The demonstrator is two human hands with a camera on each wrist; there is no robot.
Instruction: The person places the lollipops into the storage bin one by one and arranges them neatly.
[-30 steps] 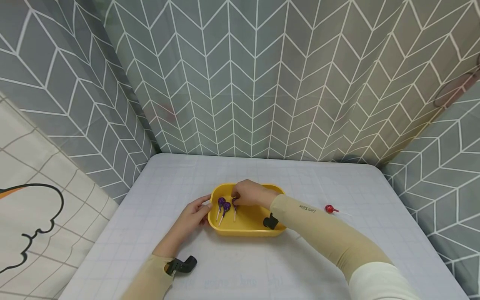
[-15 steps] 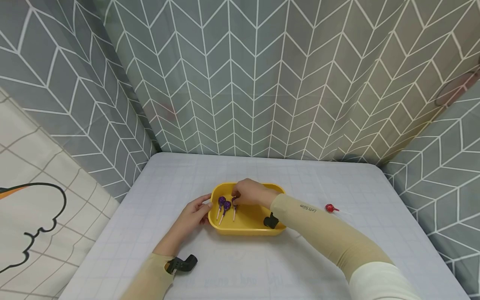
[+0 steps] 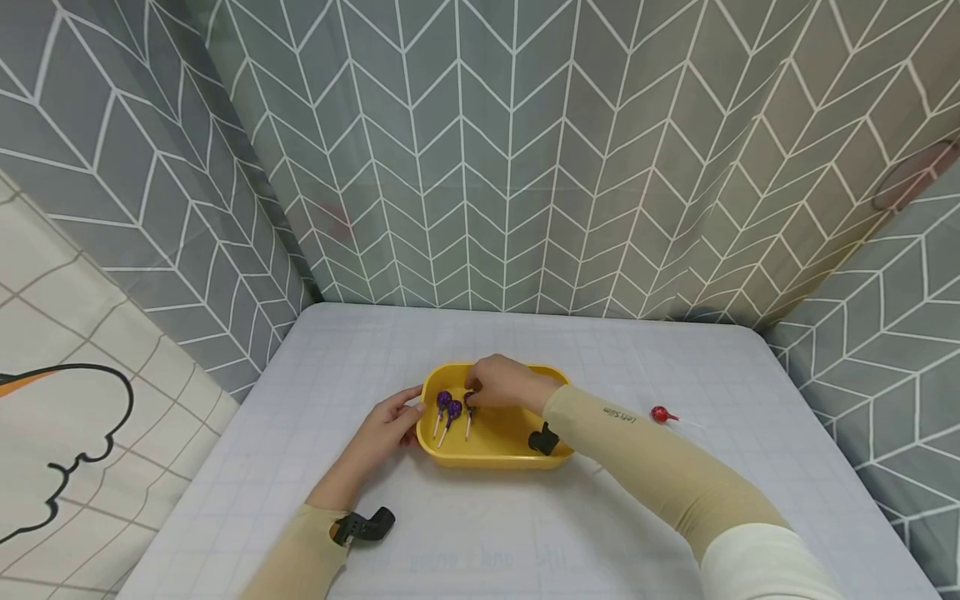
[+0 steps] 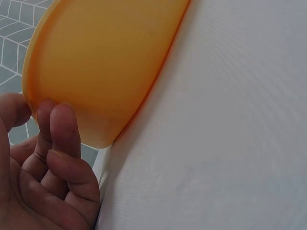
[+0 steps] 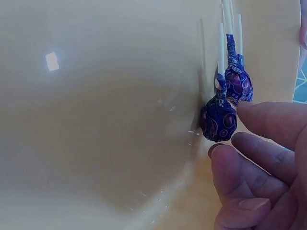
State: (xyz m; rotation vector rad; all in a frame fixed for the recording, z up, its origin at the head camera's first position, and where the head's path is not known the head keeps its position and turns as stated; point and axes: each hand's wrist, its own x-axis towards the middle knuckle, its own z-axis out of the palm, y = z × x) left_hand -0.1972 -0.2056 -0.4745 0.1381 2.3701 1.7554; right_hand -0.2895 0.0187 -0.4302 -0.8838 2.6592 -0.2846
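Note:
A yellow tray point(image 3: 502, 461) holds three purple-wrapped lollipops at its left end: two close together, one point(image 3: 453, 410) in front of the other point(image 3: 444, 399), and a third point(image 3: 468, 423) just to their right. My left hand point(image 3: 386, 432) grips the tray's left end; in the left wrist view its curled fingers point(image 4: 64, 124) lie against the outer wall point(image 4: 105, 62). Inside the tray, my right hand point(image 3: 506, 383) is at the third lollipop. The right wrist view shows its thumb and fingers point(image 5: 268, 163) parted beside that purple head point(image 5: 219, 120), not pinching it.
A red lollipop point(image 3: 660, 414) lies on the white-covered table point(image 3: 600, 350), right of the tray and beyond the right forearm. Patterned grey curtains point(image 3: 510, 167) stand behind the table and at both sides. Each wrist wears a black device.
My right hand has shifted very slightly up and right, and more of the third lollipop's head shows beneath it. My left hand stays at the tray's end.

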